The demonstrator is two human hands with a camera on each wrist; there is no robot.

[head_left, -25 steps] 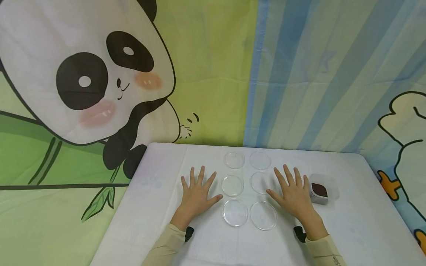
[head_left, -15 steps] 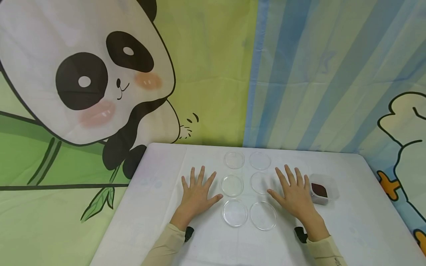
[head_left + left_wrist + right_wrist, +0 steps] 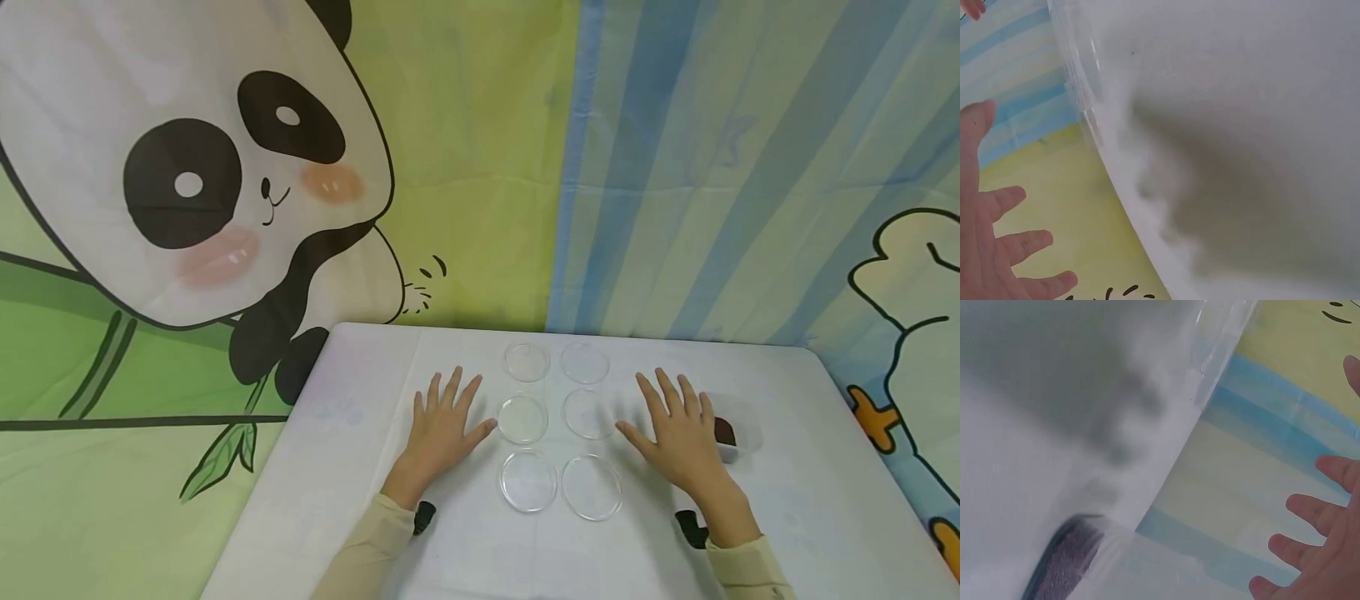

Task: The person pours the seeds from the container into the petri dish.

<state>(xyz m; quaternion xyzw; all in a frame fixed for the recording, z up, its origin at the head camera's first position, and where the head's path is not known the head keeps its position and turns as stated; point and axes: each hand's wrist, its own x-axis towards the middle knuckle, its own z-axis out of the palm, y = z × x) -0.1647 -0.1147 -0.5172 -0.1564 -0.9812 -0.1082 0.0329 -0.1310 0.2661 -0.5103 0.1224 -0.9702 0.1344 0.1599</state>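
Observation:
My left hand [image 3: 438,433] hovers over the table with its fingers spread and nothing in it, left of several clear round dishes. Its thumb tip is nearest, in the head view, to the middle left dish [image 3: 522,418]. On the other side my right hand [image 3: 681,443], also spread and holding nothing, is raised above the table. It partly hides a small clear box [image 3: 726,437] with dark brown contents [image 3: 1063,562]. The dishes stand in two columns, among them the front right dish [image 3: 592,487] and the back left dish [image 3: 527,362].
A white table [image 3: 300,517] carries everything. Beside the box lies what looks like its clear lid [image 3: 747,425]. Behind the table hangs a printed cloth [image 3: 480,167] with a panda and blue stripes. Each wrist wears a black camera mount [image 3: 691,529].
My right hand has shifted to the right and now covers more of the box. The left hand has drawn in slightly, moving a little left. The dishes stay in place.

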